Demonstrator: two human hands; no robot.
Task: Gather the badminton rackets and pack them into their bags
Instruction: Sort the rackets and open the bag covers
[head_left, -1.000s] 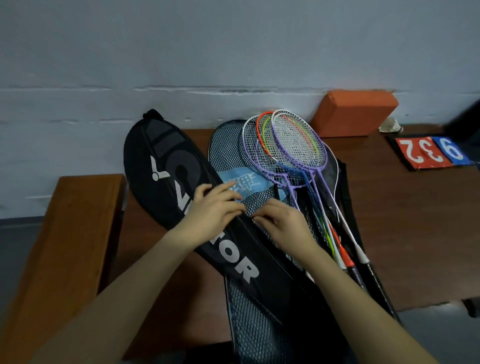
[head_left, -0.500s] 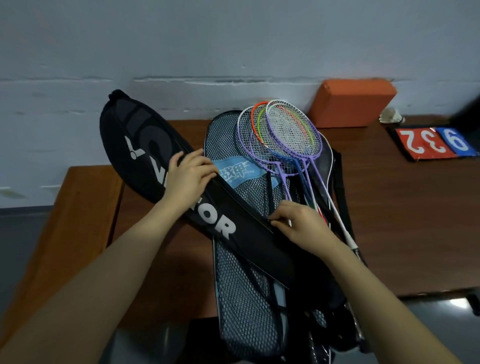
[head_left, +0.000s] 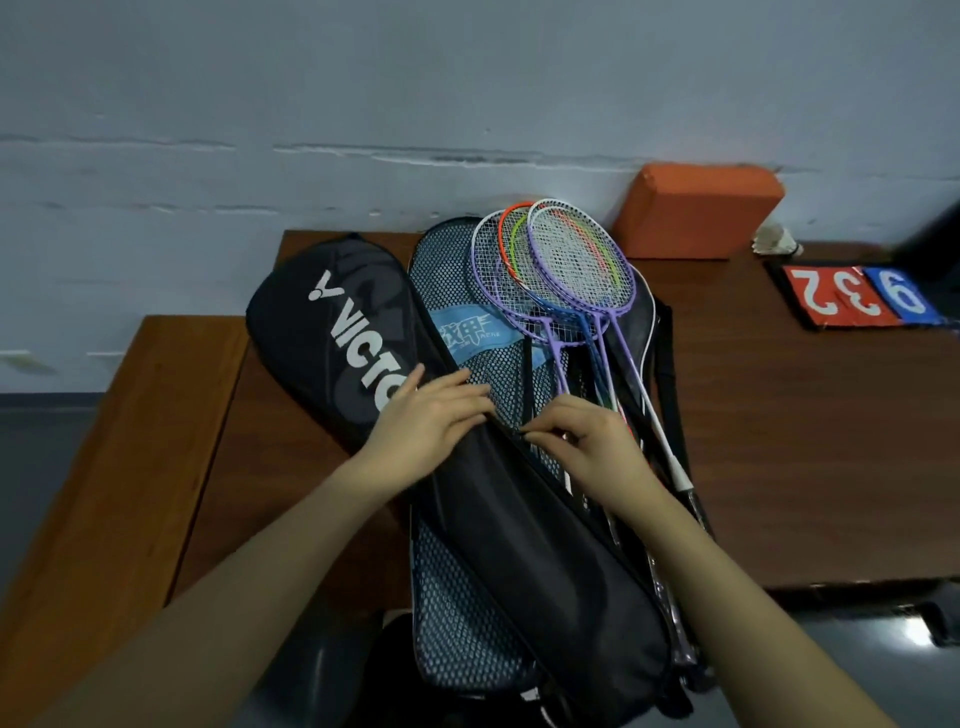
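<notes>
A black Victor racket bag (head_left: 343, 332) lies slantwise on the brown table (head_left: 810, 447), over a mesh racket bag (head_left: 452, 280) with a blue label. Several rackets (head_left: 566, 265) with purple, orange and green frames lie fanned on the mesh bag, handles toward me. My left hand (head_left: 431, 421) rests on the black bag's right edge, fingers curled over it. My right hand (head_left: 587, 441) pinches a small black piece, probably the zipper pull, at that same edge. Another dark bag (head_left: 667, 364) shows under the rackets on the right.
An orange block (head_left: 701, 208) stands against the wall behind the rackets. A shuttlecock (head_left: 776, 241) lies next to it. A score flip board (head_left: 852, 296) with red and blue numbers sits at the far right. A lower wooden bench (head_left: 130, 467) adjoins the table's left side.
The black bag has swung back down toward the table and rightward. My left hand slid down to its right edge, close to my right hand, which stays pinching at the edge.
</notes>
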